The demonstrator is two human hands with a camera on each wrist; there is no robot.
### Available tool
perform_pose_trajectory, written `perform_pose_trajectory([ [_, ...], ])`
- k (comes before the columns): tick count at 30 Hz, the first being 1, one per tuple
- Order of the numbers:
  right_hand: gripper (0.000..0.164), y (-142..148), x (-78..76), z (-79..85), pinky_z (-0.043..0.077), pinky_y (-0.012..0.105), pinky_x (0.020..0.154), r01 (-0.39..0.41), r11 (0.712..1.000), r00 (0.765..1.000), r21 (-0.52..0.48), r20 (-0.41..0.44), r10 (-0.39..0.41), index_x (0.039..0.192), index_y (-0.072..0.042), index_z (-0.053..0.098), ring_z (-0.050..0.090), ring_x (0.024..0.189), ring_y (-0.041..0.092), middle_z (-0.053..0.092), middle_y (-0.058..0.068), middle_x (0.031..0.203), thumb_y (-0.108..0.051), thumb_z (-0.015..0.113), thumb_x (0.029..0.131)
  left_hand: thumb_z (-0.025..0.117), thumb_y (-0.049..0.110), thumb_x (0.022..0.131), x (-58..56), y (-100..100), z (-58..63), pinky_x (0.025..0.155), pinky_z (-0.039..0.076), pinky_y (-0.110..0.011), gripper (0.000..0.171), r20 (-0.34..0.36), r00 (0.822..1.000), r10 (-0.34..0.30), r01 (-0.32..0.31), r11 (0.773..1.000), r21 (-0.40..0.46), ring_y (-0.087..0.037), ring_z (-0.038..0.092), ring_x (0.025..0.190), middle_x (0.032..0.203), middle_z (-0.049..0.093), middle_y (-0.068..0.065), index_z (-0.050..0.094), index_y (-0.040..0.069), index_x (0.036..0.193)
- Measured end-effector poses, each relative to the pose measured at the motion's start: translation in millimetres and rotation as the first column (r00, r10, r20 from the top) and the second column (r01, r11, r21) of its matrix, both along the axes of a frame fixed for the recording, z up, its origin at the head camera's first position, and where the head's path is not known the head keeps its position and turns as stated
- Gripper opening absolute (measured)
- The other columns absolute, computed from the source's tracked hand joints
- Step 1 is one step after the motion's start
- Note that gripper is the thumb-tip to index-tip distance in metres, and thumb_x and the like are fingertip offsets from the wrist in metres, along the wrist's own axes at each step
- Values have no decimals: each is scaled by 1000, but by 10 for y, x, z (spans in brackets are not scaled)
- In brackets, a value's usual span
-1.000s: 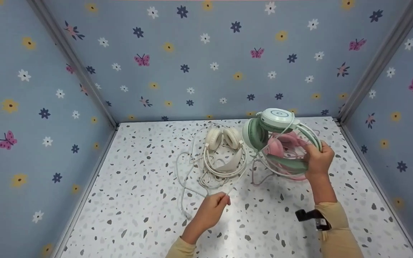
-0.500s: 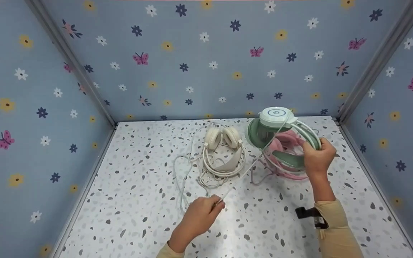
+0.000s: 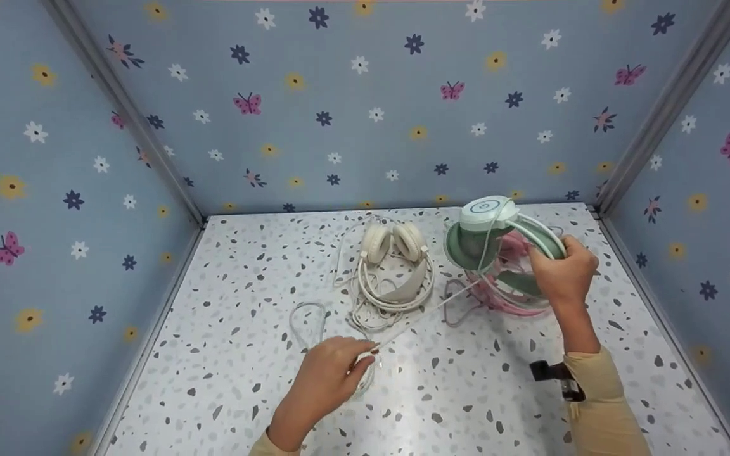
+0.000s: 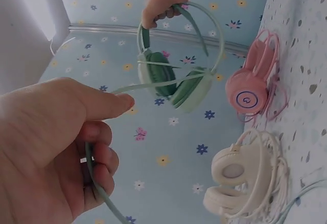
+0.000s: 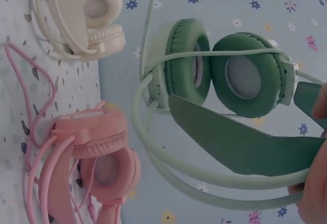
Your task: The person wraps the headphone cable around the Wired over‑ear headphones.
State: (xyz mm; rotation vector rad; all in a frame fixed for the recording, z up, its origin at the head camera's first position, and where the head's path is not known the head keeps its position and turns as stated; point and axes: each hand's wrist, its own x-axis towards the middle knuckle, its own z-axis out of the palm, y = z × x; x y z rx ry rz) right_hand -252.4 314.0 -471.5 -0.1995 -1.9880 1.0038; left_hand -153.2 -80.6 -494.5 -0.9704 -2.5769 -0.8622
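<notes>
— Left hand (image 3: 320, 373) first: gripping what?

— Pinching a pale green cable (image 4: 140, 86) between thumb and fingers, low and central.

— Leading where?

— Rightward and away from the wearer, nearly straight, past the near side of the cream headphones (image 3: 408, 244) resting on the speckled table (image 3: 232, 354), up to the green headphones (image 3: 474, 247).

— Resting or aloft?

— Aloft and tilted, overlapping the pink headphones (image 5: 94, 132) in the head view.

— Nearer which side?

— Clasped by the headband (image 5: 255, 150) in the right hand (image 3: 564, 272), with ear cups (image 5: 180, 66) pointing left and away. Well apart from the left hand, spanned only by cable.

— Any likely snag?

— Possibly at the cups, crossed by a stretch of cable.
</notes>
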Motion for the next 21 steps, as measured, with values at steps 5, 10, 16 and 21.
perform_pose_trajectory([
  [5,23,73,86,92,30,24,47,-77,996,986,54,149,68,68,-1,59,40,48,15,48,5,55,-10,79,73,75,7,85,-250,-125,198,52,41,-21,13,-267,963,-48,63,997,49,-6,45,56,71,57,5,75,10,97],
  [10,11,86,169,235,36,27,47,-245,964,914,99,356,196,74,-4,60,43,49,14,49,4,57,-9,69,78,80,8,81,-501,-203,465,47,38,-20,12,-454,889,-57,99,993,68,-5,43,49,67,57,3,76,10,92],
  [16,10,11,184,334,36,31,48,-530,844,746,81,519,418,74,-8,58,42,51,16,46,1,59,-5,67,77,81,37,79,-744,-223,769,39,39,-26,29,-614,789,42,38,992,117,-10,49,41,56,59,2,70,13,69],
  [21,19,-15,179,282,34,29,48,-731,682,560,-19,554,616,71,-10,54,36,52,11,40,-4,60,5,66,68,67,47,89,-1002,-243,991,42,37,-27,42,-525,850,40,40,989,139,-10,45,43,54,55,2,63,14,64],
])
